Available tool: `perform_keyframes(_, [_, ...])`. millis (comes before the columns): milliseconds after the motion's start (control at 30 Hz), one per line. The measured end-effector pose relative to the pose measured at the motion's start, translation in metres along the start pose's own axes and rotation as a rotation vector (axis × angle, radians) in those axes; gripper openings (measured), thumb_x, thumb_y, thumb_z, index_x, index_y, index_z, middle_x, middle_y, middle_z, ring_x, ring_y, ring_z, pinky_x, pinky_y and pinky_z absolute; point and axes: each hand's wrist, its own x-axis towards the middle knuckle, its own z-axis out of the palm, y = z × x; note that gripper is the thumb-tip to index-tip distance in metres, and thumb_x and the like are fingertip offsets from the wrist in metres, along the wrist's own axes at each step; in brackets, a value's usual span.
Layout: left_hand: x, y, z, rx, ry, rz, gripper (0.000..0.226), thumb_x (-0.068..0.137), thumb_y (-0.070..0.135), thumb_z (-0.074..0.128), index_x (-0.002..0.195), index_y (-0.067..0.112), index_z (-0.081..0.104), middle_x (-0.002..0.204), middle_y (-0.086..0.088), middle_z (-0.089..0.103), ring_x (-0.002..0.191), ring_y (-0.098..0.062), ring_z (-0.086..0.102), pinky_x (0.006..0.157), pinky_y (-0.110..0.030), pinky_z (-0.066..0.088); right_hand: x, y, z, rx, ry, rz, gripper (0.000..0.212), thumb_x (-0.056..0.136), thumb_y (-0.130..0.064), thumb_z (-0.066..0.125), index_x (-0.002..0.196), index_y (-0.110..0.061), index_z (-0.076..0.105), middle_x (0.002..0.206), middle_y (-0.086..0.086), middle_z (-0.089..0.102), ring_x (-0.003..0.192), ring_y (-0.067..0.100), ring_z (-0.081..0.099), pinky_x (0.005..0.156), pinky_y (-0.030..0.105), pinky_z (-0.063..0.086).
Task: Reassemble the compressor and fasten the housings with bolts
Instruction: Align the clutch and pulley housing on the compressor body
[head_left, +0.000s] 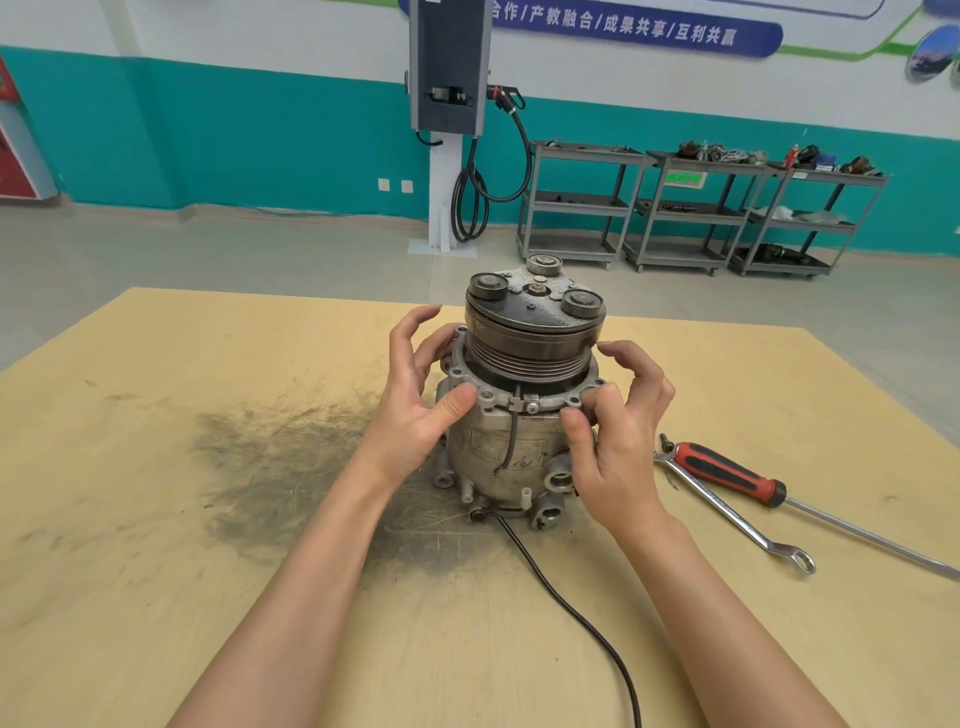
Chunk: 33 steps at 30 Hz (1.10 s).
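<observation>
Your left hand (415, 410) and right hand (618, 431) flank the upright compressor (519, 395) mid-worktop (156, 519), each grip loosely curled at its flange rim; wrench (737, 514) and screwdriver (727, 473) lie right of it.

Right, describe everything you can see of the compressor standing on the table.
The grey cast-metal compressor stands upright on the scuffed yellow wooden table, on a dark grease smear. Its top carries a dark grooved pulley under a clutch plate with three round discs. Below sits a flange ring with empty bolt holes. A worn label marks the body, ports and lugs ring the base, and a thin black cable trails toward the viewer. The left hand and right hand touch the flange on either side.
</observation>
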Motion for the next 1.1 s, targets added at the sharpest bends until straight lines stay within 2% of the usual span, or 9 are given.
perform_keyframes(133, [0.0012,-0.0039,-0.0012,0.034,0.037,0.008,0.084,0.076,0.045,0.073,0.142,0.029,0.022,0.142,-0.011,0.049,0.134,-0.015,0.046,0.115,-0.054,0.034,0.0008,-0.0008,-0.0005,-0.011,0.021,0.006,0.016,0.095,-0.032,0.043,0.083,-0.021,0.041,0.132,0.023,0.043,0.123,0.032,0.032,0.100,0.056,0.029])
perform_keyframes(267, [0.0018,-0.0064,-0.0014,0.048,0.045,0.012,0.087,0.075,0.045,0.073,0.142,0.026,0.021,0.141,-0.012,0.050,0.134,-0.017,0.047,0.115,-0.052,0.035,0.0001,-0.0022,-0.0007,-0.027,0.036,0.007,0.017,0.095,-0.031,0.043,0.083,-0.019,0.043,0.130,0.025,0.044,0.122,0.032,0.033,0.096,0.068,0.030])
perform_keyframes(400, [0.0019,-0.0079,-0.0007,0.041,0.050,0.017,0.082,0.077,0.040,0.068,0.142,0.024,0.019,0.140,-0.009,0.052,0.133,-0.015,0.048,0.115,-0.051,0.035,-0.0013,-0.0018,-0.0016,-0.056,0.056,0.015,0.030,0.094,-0.030,0.046,0.077,-0.007,0.053,0.128,0.027,0.046,0.121,0.032,0.034,0.093,0.072,0.030])
perform_keyframes(533, [0.0021,-0.0080,-0.0009,0.046,0.052,0.023,0.085,0.075,0.044,0.070,0.141,0.026,0.020,0.137,-0.004,0.053,0.130,-0.010,0.050,0.115,-0.049,0.035,-0.0010,-0.0048,-0.0019,-0.040,0.062,0.016,0.027,0.095,-0.030,0.046,0.077,-0.011,0.053,0.127,0.027,0.047,0.120,0.031,0.034,0.094,0.070,0.030])
perform_keyframes(700, [0.0014,-0.0068,0.0012,0.040,0.061,0.040,0.087,0.075,0.048,0.071,0.142,0.029,0.019,0.138,-0.002,0.054,0.131,-0.011,0.050,0.116,-0.050,0.034,-0.0006,-0.0053,-0.0016,-0.025,0.060,0.038,0.043,0.099,-0.038,0.043,0.073,-0.006,0.056,0.128,0.027,0.045,0.121,0.033,0.033,0.095,0.071,0.028])
perform_keyframes(833, [0.0014,-0.0041,0.0027,0.023,0.054,0.061,0.102,0.069,0.069,0.073,0.143,0.025,0.018,0.139,-0.010,0.053,0.132,-0.016,0.049,0.115,-0.047,0.036,-0.0014,-0.0045,-0.0010,-0.020,0.074,0.029,0.053,0.101,-0.046,0.036,0.073,-0.006,0.058,0.130,0.027,0.044,0.121,0.041,0.035,0.096,0.070,0.027])
perform_keyframes(1000, [0.0025,-0.0049,0.0013,0.035,0.052,0.064,0.100,0.069,0.070,0.073,0.142,0.026,0.019,0.139,-0.010,0.053,0.131,-0.015,0.050,0.115,-0.044,0.036,-0.0010,-0.0055,-0.0020,0.025,0.021,0.052,0.018,0.093,-0.037,0.048,0.081,-0.024,0.044,0.133,0.022,0.042,0.122,0.039,0.034,0.098,0.068,0.027])
perform_keyframes(1067, [0.0035,-0.0048,0.0004,0.057,0.043,0.062,0.101,0.069,0.072,0.071,0.142,0.028,0.018,0.139,-0.009,0.053,0.131,-0.013,0.050,0.115,-0.044,0.036,0.0013,-0.0076,-0.0045,0.065,0.010,0.077,0.017,0.088,-0.036,0.053,0.081,-0.025,0.041,0.133,0.016,0.042,0.123,0.032,0.033,0.103,0.062,0.028])
perform_keyframes(1100, [0.0040,-0.0048,-0.0004,0.060,0.037,0.057,0.102,0.069,0.073,0.071,0.143,0.027,0.017,0.139,-0.009,0.052,0.131,-0.013,0.049,0.116,-0.046,0.035,0.0047,-0.0092,-0.0068,0.111,0.025,0.090,0.022,0.085,-0.039,0.056,0.083,-0.025,0.039,0.133,0.012,0.041,0.124,0.030,0.033,0.106,0.053,0.029])
